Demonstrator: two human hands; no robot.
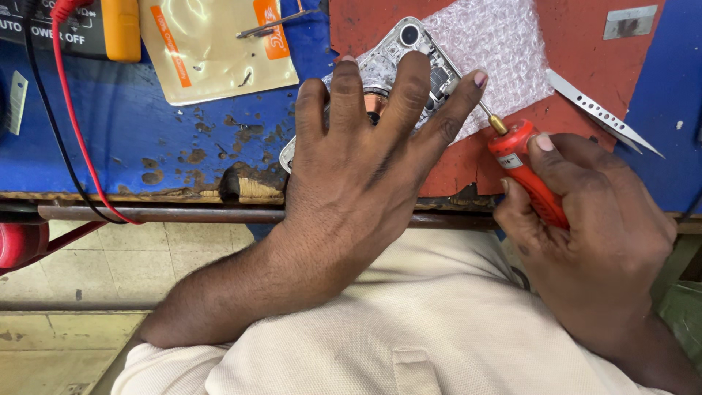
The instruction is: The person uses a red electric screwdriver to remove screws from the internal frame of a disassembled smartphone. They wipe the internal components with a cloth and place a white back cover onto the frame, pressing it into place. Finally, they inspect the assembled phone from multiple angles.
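Observation:
An opened smartphone (409,45) with its back cover off lies diagonally on the worn bench, camera end up, partly resting on bubble wrap (497,40). My left hand (358,153) lies flat on the phone with fingers spread, pinning it down and hiding most of it. My right hand (585,219) grips a red-handled screwdriver (523,164) whose thin metal tip points up-left to the phone's right edge, beside my left little finger.
Metal tweezers (603,113) lie right of the bubble wrap. A yellow multimeter (110,25) with a red lead (73,117) sits at the top left, beside a clear plastic pouch (219,47). A small metal plate (629,20) lies top right. The bench edge (146,196) runs across mid-frame.

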